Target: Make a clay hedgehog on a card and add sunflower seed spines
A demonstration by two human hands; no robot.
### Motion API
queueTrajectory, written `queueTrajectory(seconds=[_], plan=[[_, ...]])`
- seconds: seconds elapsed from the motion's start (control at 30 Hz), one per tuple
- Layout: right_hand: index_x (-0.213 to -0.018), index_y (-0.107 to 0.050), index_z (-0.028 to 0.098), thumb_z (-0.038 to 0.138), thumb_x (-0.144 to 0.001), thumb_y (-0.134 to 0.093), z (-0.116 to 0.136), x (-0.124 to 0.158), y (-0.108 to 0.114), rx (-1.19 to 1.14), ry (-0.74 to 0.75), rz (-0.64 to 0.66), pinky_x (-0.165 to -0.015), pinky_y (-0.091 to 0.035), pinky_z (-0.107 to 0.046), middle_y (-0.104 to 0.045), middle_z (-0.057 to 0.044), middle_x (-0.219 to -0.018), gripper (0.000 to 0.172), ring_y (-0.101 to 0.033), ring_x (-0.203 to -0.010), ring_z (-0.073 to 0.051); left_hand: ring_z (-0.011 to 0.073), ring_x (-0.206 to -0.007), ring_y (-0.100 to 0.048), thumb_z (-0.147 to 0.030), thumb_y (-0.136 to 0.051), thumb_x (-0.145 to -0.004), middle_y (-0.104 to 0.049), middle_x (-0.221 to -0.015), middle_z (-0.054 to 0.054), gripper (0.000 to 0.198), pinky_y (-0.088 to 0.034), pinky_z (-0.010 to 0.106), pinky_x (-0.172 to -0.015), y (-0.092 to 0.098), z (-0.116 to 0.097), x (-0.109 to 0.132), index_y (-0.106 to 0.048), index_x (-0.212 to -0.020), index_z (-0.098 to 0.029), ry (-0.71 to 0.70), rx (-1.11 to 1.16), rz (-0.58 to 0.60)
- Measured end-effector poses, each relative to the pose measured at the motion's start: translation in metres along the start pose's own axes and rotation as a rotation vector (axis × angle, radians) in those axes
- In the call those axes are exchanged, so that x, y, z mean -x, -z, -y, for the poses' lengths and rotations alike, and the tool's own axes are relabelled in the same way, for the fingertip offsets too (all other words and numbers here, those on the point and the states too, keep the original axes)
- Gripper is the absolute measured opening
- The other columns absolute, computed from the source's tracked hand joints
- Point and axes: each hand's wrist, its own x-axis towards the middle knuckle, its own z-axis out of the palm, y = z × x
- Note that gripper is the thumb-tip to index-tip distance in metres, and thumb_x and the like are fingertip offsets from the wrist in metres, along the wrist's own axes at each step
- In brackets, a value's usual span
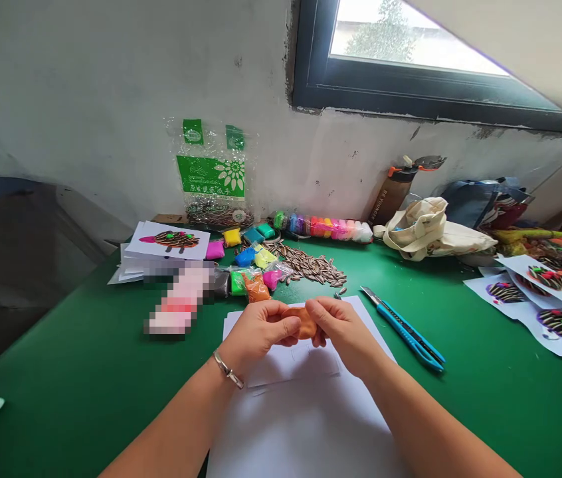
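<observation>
The person's left hand (pixel 267 326) and right hand (pixel 341 322) pinch a flattened orange clay piece (pixel 306 324) above the white paper (pixel 305 418); right of the paper lies a blue utility knife (pixel 407 332), beyond it sunflower seeds (pixel 313 267).

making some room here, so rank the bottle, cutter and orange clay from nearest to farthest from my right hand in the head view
From your right hand:
1. orange clay: touching it, on its left side
2. cutter: lying on the green table, to its right
3. bottle: at the back, also to the right
</observation>
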Motion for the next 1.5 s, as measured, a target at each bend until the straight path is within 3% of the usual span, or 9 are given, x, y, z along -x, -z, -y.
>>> queueTrajectory(seconds=[0.3,0.5,0.7,0.83,0.93,1.13,1.33,1.5], plan=[[-0.068,-0.054,0.018,0.047,-0.076,-0.066,-0.003,0.000,-0.007,-0.083,-0.067,0.016,-0.053,-0.043,-0.026,-0.061,0.000,-0.060,0.032,-0.061,-0.058,-0.016,0.0150,-0.063,-0.060,-0.041,-0.074,-0.068,-0.066,-0.065,0.002,0.029,-0.046,0.026,-0.059,-0.008,-0.002,0.003,-0.060,-0.067,-0.015,-0.071,-0.110,0.051],[-0.064,-0.054,0.017,0.045,-0.079,-0.064,-0.005,0.000,-0.003,-0.032,0.050,-0.029,-0.048,-0.036,-0.022,-0.050,0.004,-0.054,0.033,-0.047,-0.051,-0.009,0.0169,-0.070,-0.064,-0.056,-0.066,-0.074,-0.069,-0.076,0.006,0.043,-0.050,0.028,-0.067,-0.004,-0.003,0.005,-0.065,-0.079,-0.013,-0.026,-0.041,0.109],[-0.092,-0.059,0.018,0.057,-0.078,-0.060,-0.004,-0.002,0.000,-0.030,-0.070,-0.042,-0.045,-0.035,-0.021,-0.059,0.002,-0.062,0.041,-0.049,-0.046,-0.009,0.0147,-0.062,-0.062,-0.050,-0.073,-0.069,-0.066,-0.073,0.003,0.039,-0.051,0.027,-0.061,-0.001,0.001,0.000,-0.066,-0.078,-0.013,-0.039,-0.017,-0.076],[-0.075,-0.057,0.016,0.059,-0.075,-0.064,-0.004,-0.001,-0.001,-0.075,-0.163,0.064,-0.044,-0.033,-0.020,-0.058,0.001,-0.061,0.043,-0.049,-0.047,-0.008,0.0147,-0.061,-0.062,-0.049,-0.073,-0.069,-0.065,-0.070,0.002,0.037,-0.051,0.028,-0.060,0.000,0.001,-0.001,-0.066,-0.076,-0.013,-0.092,-0.029,-0.122],[-0.072,-0.059,0.016,0.051,-0.073,-0.069,-0.005,0.000,-0.002,-0.131,-0.147,0.137,-0.043,-0.031,-0.019,-0.056,0.002,-0.057,0.037,-0.046,-0.045,-0.007,0.0134,-0.058,-0.059,-0.046,-0.072,-0.071,-0.062,-0.064,0.000,0.033,-0.049,0.026,-0.057,-0.001,-0.002,0.001,-0.065,-0.070,-0.013,-0.133,-0.070,-0.137],[-0.073,-0.059,0.016,0.044,-0.075,-0.070,-0.008,0.000,0.006,-0.156,-0.105,0.149,-0.041,-0.031,-0.018,-0.060,0.001,-0.056,0.031,-0.047,-0.044,-0.007,0.0114,-0.052,-0.056,-0.042,-0.067,-0.076,-0.061,-0.062,0.000,0.030,-0.045,0.022,-0.050,-0.002,-0.006,0.004,-0.064,-0.070,-0.013,-0.194,-0.124,-0.155],[-0.083,-0.065,0.013,0.051,-0.075,-0.069,-0.003,-0.002,0.012,-0.220,-0.167,0.187,-0.041,-0.038,-0.019,-0.067,-0.005,-0.068,0.039,-0.058,-0.047,-0.010,0.0133,-0.058,-0.059,-0.044,-0.069,-0.074,-0.064,-0.066,0.003,0.032,-0.049,0.024,-0.054,-0.001,-0.005,0.003,-0.066,-0.072,-0.012,-0.183,-0.077,-0.164],[-0.070,-0.061,0.013,0.048,-0.078,-0.067,-0.004,-0.002,0.011,-0.194,-0.126,0.153,-0.039,-0.038,-0.018,-0.065,-0.003,-0.063,0.036,-0.058,-0.045,-0.010,0.0160,-0.066,-0.061,-0.046,-0.069,-0.074,-0.067,-0.074,0.006,0.037,-0.053,0.028,-0.062,0.000,-0.001,0.000,-0.069,-0.085,-0.010,-0.161,-0.045,-0.147]])
